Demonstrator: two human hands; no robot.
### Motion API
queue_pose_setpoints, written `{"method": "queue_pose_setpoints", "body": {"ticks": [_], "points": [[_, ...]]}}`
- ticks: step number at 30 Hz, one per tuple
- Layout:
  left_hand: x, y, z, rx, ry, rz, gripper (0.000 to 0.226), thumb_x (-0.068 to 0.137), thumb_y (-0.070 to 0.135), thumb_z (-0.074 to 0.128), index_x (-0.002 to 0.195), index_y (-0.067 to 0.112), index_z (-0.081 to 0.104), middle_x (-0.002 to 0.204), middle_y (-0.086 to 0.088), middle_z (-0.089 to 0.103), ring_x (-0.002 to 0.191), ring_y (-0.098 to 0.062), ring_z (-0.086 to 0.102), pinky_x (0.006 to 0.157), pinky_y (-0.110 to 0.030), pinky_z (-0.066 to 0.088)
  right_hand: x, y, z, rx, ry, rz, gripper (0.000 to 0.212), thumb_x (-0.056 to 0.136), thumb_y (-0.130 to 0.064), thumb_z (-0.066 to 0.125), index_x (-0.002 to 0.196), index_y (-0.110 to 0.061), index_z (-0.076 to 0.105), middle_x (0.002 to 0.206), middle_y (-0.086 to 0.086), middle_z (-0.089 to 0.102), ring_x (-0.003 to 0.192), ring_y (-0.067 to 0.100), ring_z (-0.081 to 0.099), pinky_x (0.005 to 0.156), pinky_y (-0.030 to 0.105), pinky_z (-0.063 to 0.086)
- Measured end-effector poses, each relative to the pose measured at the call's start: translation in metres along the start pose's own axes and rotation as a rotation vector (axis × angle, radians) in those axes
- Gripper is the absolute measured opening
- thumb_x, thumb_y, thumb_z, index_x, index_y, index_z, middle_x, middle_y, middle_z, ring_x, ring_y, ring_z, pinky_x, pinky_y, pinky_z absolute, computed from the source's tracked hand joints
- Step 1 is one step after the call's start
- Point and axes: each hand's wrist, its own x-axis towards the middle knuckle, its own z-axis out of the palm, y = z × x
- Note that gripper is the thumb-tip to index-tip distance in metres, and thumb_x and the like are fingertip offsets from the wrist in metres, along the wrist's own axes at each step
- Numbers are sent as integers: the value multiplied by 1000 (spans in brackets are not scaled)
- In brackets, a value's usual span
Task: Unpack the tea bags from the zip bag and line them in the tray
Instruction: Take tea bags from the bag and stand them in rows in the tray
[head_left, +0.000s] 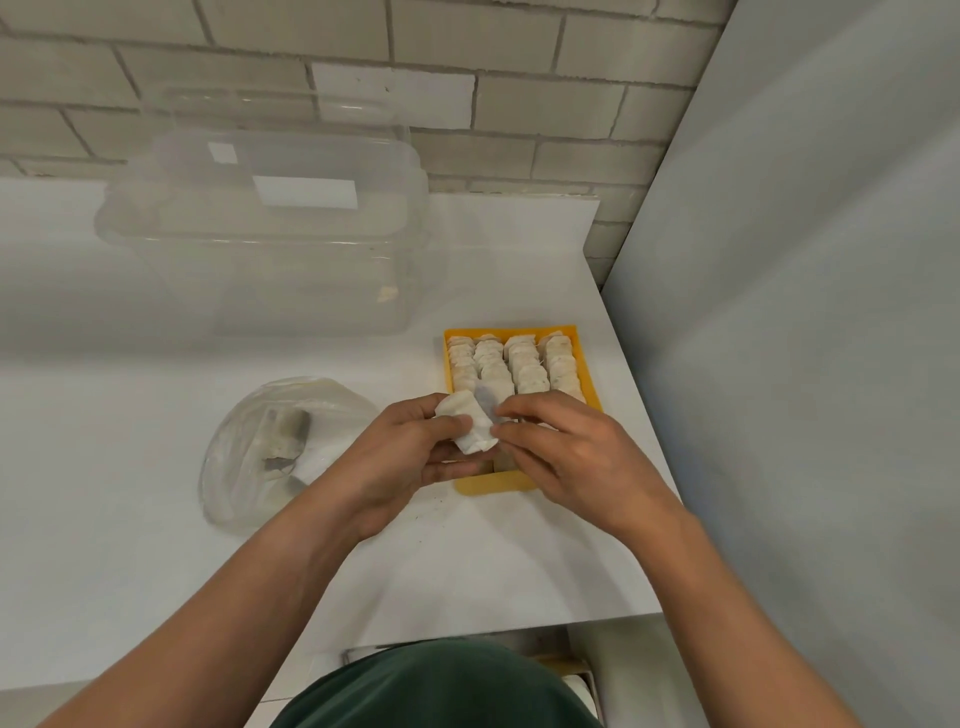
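White counter (467, 561): over yellow tray (493, 484), tea bag (475, 434) in pinch of left fingers (426, 415) and right fingers (524, 411)

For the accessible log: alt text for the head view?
A person's left hand grips a clump of tea bags while the right hand pinches its edge, above the near end of a yellow tray holding four rows of tea bags. A clear zip bag lies on the white counter left of the tray; a clear plastic tub stands farther back.
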Motion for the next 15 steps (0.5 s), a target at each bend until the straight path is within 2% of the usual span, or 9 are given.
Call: {"method": "queue_pose_setpoints", "body": {"ticks": [5,8,10,13,15], "points": [[0,2,2,-88,-13,-28,25,105,4,51,124,2,67,114,-22,76,108,-35,75,77,-28,64,-5,1,3,-22,53,39,14,96,-13,69,105,-7,78,111,6,72,94,21,70,77,35,60],[1,3,2,-139,6,-20,24,106,2,48,123,1,65,112,-22,76,104,-34,76,72,-28,64,-9,1,1,-19,135,96,11,95,-8,71,103,-6,78,108,5,73,97,18,70,85,28,58],[2,2,1,-146,21,-3,23,106,2,48,124,2,63,113,-22,76,103,-35,76,75,-30,65,-11,2,-3,41,205,190,10,93,-4,74,102,-5,78,105,4,75,97,15,71,89,23,56],[3,-1,-2,-123,41,20,22,106,1,49,126,2,59,117,-23,75,106,-36,75,84,-33,64,-11,1,-13,187,264,394,8,93,-9,74,101,-10,78,99,-5,76,89,5,70,83,20,56],[3,-2,-3,-128,47,27,22,105,-1,50,125,1,60,118,-24,74,106,-36,76,88,-33,63,-10,3,-18,285,272,572,8,94,-16,73,99,-16,79,97,-13,76,87,4,70,79,18,55]]}}
